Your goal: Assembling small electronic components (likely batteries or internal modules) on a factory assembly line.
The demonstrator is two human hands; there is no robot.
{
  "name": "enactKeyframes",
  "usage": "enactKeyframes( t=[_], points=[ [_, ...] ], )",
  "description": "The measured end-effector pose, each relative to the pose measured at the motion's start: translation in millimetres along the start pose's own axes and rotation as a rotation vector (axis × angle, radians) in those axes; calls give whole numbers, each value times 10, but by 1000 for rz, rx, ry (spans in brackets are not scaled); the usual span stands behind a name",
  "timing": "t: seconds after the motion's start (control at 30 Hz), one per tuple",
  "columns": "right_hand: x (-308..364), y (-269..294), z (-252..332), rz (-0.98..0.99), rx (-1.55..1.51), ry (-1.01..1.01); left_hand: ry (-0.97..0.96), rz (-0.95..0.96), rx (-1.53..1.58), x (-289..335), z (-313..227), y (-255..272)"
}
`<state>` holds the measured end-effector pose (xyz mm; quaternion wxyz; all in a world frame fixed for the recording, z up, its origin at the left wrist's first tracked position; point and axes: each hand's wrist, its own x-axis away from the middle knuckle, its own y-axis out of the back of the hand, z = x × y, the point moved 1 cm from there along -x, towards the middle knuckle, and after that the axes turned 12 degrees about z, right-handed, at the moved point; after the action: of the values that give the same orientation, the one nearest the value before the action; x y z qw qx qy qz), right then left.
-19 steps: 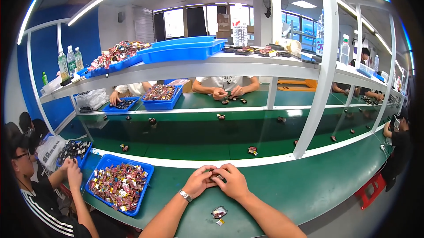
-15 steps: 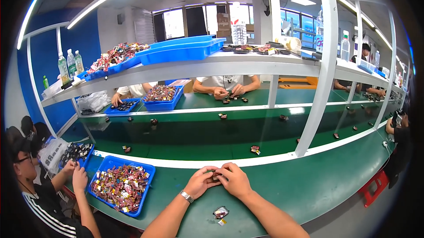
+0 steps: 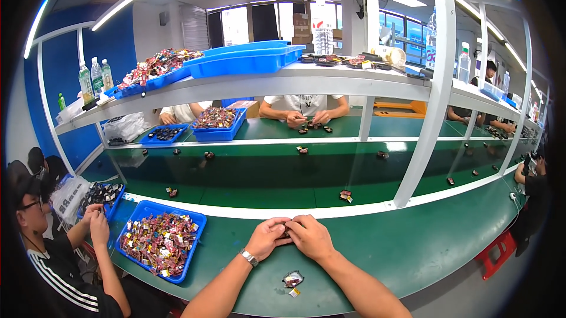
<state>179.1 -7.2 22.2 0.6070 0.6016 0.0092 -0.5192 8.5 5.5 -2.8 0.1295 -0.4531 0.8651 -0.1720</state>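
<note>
Above the green bench, my left hand (image 3: pixel 266 239) and my right hand (image 3: pixel 311 236) meet with bent fingers around a small dark part (image 3: pixel 285 233). Most of that part is hidden by the fingers, so its kind is unclear. Nearer to me, between my forearms, lies a small dark-rimmed piece (image 3: pixel 292 278) with a silvery middle. A little yellow-and-white piece (image 3: pixel 294 293) sits right by it. To the left of my hands stands a blue tray (image 3: pixel 199 240) heaped with small reddish, yellow and white pieces.
A white frame post (image 3: pixel 422 123) and shelf (image 3: pixel 330 84) rise beyond my hands. Behind a white rail, a green belt (image 3: pixel 265 185) carries scattered small parts. At the left a co-worker (image 3: pixel 59 271) handles something beside a tray of dark parts. A red stool (image 3: pixel 496 253) stands at the right.
My hands stay together around the dark part, with slight finger shifts. The view has shifted a little. Across the belt, a co-worker's hand has drawn back from a tray of dark parts.
</note>
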Motion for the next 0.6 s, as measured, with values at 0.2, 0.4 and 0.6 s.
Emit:
enactKeyframes(
  t=[0.2, 0.4, 0.6],
  points=[
    [-1, 53, -100, 13, -26, 48, -13, 2, 9, 10, 7, 1],
    [-16, 117, -80, 97, -145, 11, 0, 7, -8, 10, -9, -27],
    [-13, 124, -123, 177, -67, 58, 9, 11, -32, 6, -29, -39]
  ],
)
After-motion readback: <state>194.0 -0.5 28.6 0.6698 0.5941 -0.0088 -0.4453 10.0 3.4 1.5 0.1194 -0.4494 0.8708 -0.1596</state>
